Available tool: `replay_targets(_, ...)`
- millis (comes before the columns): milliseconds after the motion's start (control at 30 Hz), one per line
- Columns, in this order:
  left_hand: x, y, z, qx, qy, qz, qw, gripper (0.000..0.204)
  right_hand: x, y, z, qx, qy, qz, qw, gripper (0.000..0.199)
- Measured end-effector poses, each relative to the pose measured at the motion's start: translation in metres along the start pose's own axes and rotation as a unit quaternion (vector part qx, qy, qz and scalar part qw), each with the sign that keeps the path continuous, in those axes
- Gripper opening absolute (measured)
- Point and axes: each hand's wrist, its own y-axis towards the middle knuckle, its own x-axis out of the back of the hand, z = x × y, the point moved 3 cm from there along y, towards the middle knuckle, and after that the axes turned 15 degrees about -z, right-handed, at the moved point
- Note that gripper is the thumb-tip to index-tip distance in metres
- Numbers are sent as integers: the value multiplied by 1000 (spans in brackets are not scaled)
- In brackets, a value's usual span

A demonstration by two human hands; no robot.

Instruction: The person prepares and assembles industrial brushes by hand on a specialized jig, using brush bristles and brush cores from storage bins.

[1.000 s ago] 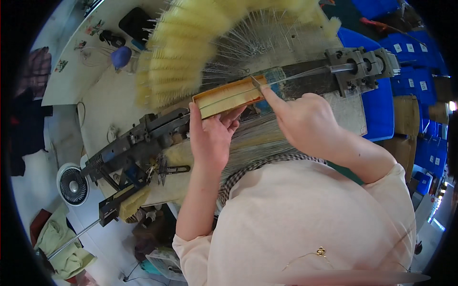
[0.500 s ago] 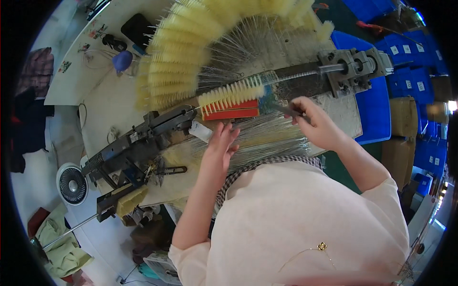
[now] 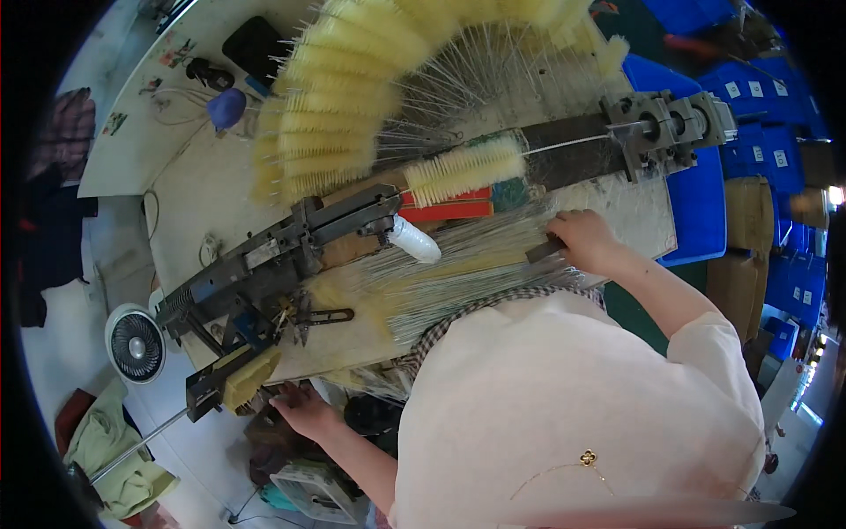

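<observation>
A pale yellow twisted-wire brush (image 3: 465, 170) stretches between a dark clamp arm (image 3: 352, 220) and a metal spindle head (image 3: 665, 128); neither hand touches it. In my right hand (image 3: 589, 240), a short dark flat bar (image 3: 546, 249) is gripped above a layer of loose wires (image 3: 476, 260). My left hand (image 3: 304, 410) is low at the table's front edge, its fingers curled at a dark part beside a yellow block (image 3: 253, 379) on the machine. What those fingers hold is hidden.
Finished yellow brushes (image 3: 326, 115) fan out in an arc at the back. A white-wrapped handle (image 3: 414, 240) juts from the clamp. Pliers-like tools (image 3: 304, 319) lie near the front edge. A small fan (image 3: 137, 344) stands left; blue bins (image 3: 692, 189) stand right.
My left hand has dropped from beside the brush to the machine's lower front. My right hand has drawn the bar down towards me. The brush bristles now look denser and more even.
</observation>
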Motion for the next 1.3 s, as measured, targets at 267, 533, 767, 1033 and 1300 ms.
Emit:
replay_targets(267, 17, 83, -39, -92, 72, -60, 991, 38, 38, -14, -20, -102, 148, -83, 980, 25)
replay_targets(533, 9, 44, -19, -171, 172, -129, 962, 35, 116, -20, -24, 44, -108, -252, 961, 26)
replay_targets(767, -84, -129, 57, -90, 216, 328, 915, 38, 184, -8, 11, 194, -199, -369, 887, 25)
replay_targets(1033, -115, -223, 84, -436, 337, 637, 540, 20, 196, 15, 71, 274, 62, -464, 840, 22)
replay_targets(1300, -111, -201, 71, -226, 321, 559, 731, 34, -11, 78, 118, 2, 402, -114, 909, 46)
